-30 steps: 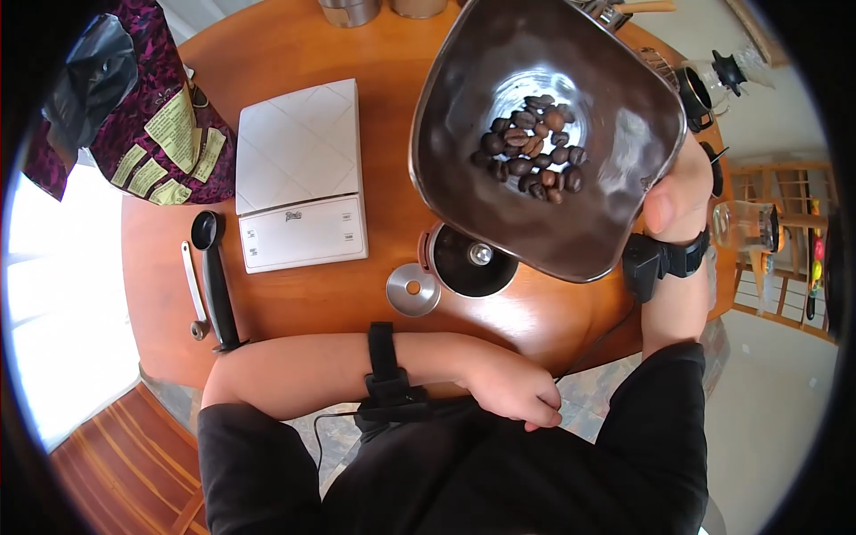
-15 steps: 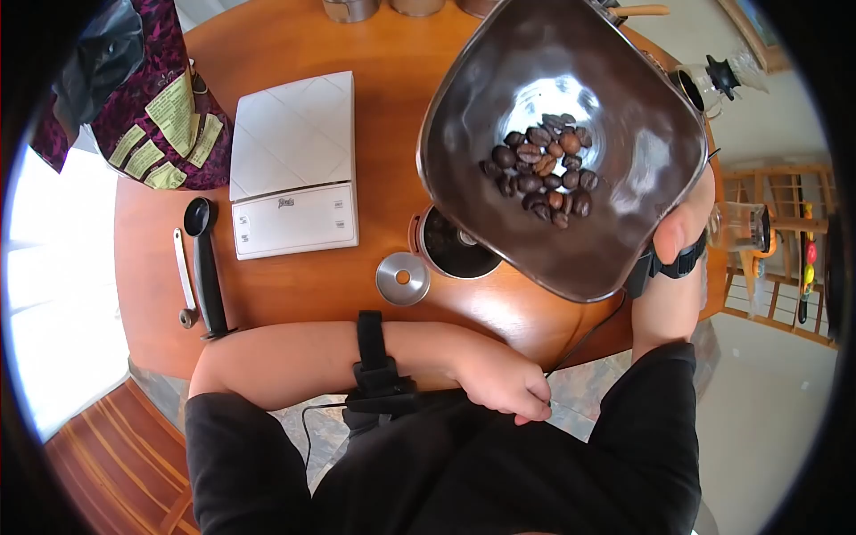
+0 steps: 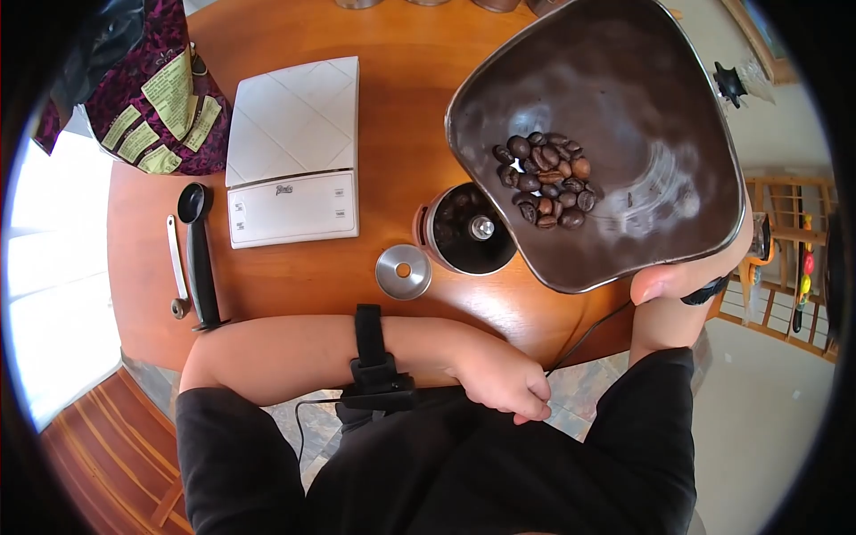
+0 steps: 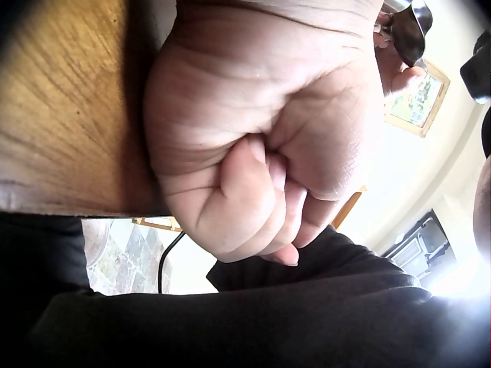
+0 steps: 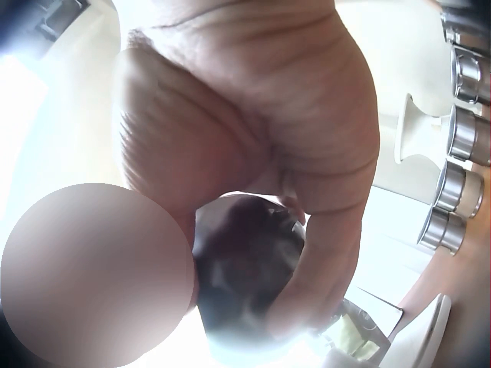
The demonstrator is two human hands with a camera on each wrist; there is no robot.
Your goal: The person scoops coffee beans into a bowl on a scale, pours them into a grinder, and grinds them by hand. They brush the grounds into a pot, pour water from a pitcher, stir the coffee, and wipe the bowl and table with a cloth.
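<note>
My right hand (image 3: 695,270) grips the rim of a dark brown, glossy dish (image 3: 660,116), thumb on its near side. Dark coffee beans (image 3: 550,178) are gathered toward the dish's left side. Just left of and below the dish stands a round coffee grinder (image 3: 456,234), its top open and a metal shaft in the middle; the dish's edge overlaps it in the head view. A silver ring-shaped lid (image 3: 403,272) lies beside it. My left hand (image 3: 501,379), fingers curled into the palm and holding nothing, rests at the table's near edge.
A white scale (image 3: 294,147) lies left of the grinder. Further left are a black scoop (image 3: 200,254), a metal crank handle (image 3: 177,267) and a purple bag (image 3: 169,98). Several metal-banded jars (image 5: 460,134) line the far side. A cable (image 3: 588,334) hangs near my right arm.
The dish has tilted and swung right and slightly up in view, and the beans have slid toward its left side. My left hand has stayed at the table's edge.
</note>
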